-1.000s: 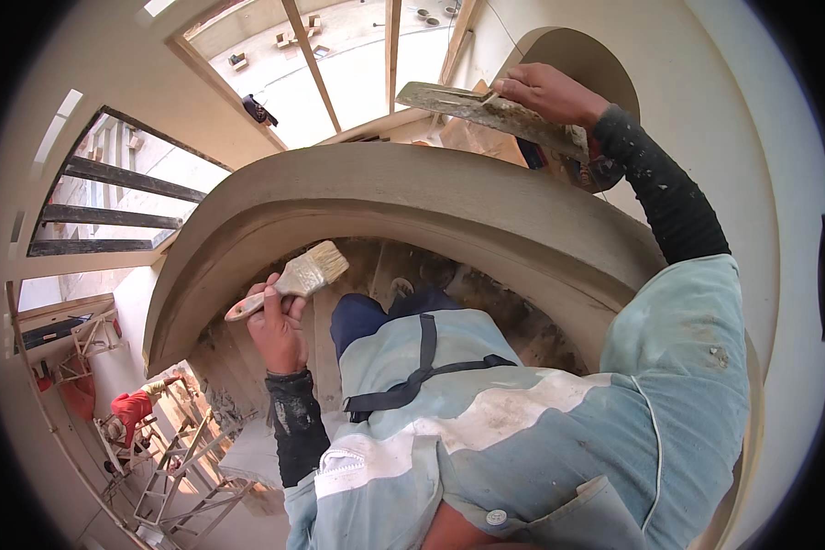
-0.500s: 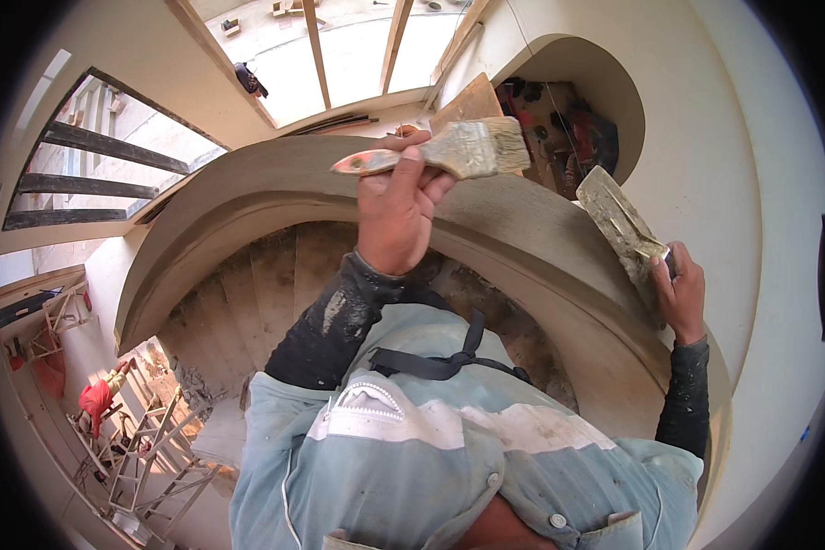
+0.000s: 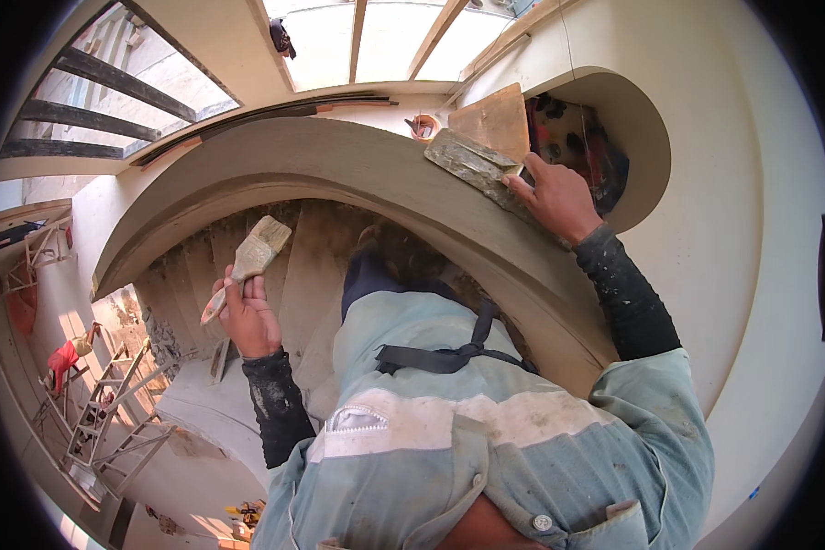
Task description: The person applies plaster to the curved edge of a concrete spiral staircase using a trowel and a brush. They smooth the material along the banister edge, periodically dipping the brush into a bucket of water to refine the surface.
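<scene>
My left hand (image 3: 247, 321) is closed on the handle of a wide paintbrush (image 3: 258, 247), bristles pointing up and right, over the curved stair steps (image 3: 293, 289). My right hand (image 3: 559, 202) grips a mortar-smeared metal trowel (image 3: 463, 161), whose flat blade lies on or just over the grey curved plastered parapet (image 3: 345, 148). Whether it touches the surface, I cannot tell. Behind the trowel are a tan board (image 3: 495, 115) and a small orange-rimmed bucket (image 3: 423, 128).
An oval recess (image 3: 642, 147) with dark objects is at right in the white wall (image 3: 706, 275). Dark-barred openings (image 3: 119, 82) are at upper left, long rods (image 3: 275, 111) behind the parapet. A co-worker in red (image 3: 64, 362) is at lower left among aluminium ladders (image 3: 119, 412).
My left hand with the brush has dropped down and left from over the parapet. My right hand has carried the trowel leftward and up along the parapet. The view has shifted.
</scene>
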`<action>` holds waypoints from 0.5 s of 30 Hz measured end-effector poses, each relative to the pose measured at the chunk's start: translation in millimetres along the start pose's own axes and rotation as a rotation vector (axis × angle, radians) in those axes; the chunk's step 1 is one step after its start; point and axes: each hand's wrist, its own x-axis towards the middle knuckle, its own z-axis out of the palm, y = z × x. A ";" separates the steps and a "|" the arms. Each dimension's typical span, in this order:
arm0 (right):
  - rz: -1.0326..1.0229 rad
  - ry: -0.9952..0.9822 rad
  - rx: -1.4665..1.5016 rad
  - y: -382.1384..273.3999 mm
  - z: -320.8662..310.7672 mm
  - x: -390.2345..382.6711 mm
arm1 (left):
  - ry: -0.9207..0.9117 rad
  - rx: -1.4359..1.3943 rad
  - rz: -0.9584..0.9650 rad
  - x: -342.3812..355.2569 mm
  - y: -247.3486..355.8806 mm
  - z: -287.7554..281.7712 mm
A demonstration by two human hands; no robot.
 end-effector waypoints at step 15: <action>-0.214 0.039 0.042 -121.3 46.1 94.4 | -0.096 -0.027 -0.030 -2.1 23.7 34.7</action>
